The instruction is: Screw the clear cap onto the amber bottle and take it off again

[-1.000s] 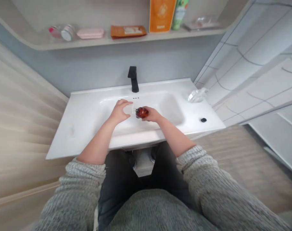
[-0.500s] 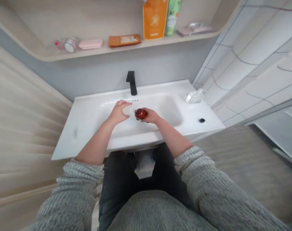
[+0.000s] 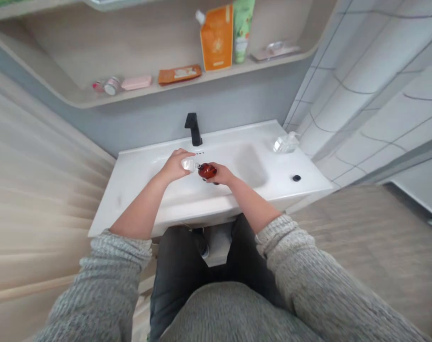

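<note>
Over the basin of the white sink (image 3: 173,194), my left hand (image 3: 175,166) is closed around a small clear bottle (image 3: 189,164). Its neck points right, toward the amber bottle (image 3: 206,170). My right hand (image 3: 221,175) grips that amber bottle, which is tilted so its neck faces left. The two necks meet or nearly meet; whether they touch I cannot tell. Behind the hands stands a black faucet (image 3: 193,128).
A clear pump bottle (image 3: 286,143) and a black cap (image 3: 296,178) are on the sink's right ledge. The shelf above holds an orange pouch (image 3: 217,40), a green tube (image 3: 242,33), a flat orange packet (image 3: 179,74) and a pink case (image 3: 136,82). A pale curtain (image 3: 33,190) hangs left.
The view has tilted up slightly, so more of the shelf shows. The clear bottle has turned a little in my left hand; both hands keep their holds.
</note>
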Demonstrator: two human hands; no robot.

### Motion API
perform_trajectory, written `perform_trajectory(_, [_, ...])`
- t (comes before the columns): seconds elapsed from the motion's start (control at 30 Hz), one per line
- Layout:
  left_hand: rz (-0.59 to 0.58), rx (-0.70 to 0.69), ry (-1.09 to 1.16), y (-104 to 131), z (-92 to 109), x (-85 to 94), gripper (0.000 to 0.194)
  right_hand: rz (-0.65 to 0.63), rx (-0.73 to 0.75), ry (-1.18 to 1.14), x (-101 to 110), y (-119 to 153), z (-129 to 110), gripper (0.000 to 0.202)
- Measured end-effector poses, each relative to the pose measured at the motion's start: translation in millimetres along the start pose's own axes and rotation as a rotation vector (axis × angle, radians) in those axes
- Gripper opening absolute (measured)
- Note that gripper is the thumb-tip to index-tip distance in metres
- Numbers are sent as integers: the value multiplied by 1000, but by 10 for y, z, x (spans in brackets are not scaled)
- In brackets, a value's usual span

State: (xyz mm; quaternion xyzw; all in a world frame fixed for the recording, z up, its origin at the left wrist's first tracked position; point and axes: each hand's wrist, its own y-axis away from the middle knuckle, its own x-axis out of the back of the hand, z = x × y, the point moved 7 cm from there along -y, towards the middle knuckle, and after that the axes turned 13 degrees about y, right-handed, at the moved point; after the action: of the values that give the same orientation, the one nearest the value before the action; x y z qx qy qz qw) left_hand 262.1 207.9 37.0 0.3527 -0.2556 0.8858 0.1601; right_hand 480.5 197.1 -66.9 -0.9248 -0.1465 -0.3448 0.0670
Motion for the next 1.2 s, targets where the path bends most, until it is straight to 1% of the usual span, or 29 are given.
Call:
perform_trajectory(0.23, [-47,-10,-30,-109,113,47,71,7,11,-39,-9,-3,10,79])
perform_trajectory(0.5, [-120,33,-98,-191,282,72,71,52,29,-43,-33,-35,62,83])
perform_trajectory(0.73, [-163,28,-146,-270,424,113,71,92,74,-92,-22,-46,50,82])
perform_trajectory(0.93, [-175,21,-160,-325,487,141,75,124,96,-123,-31,-53,72,80])
perform_trajectory(1.2, [-201,-1,-187,-345,507,143,73,129,112,-150,-44,-53,63,82])
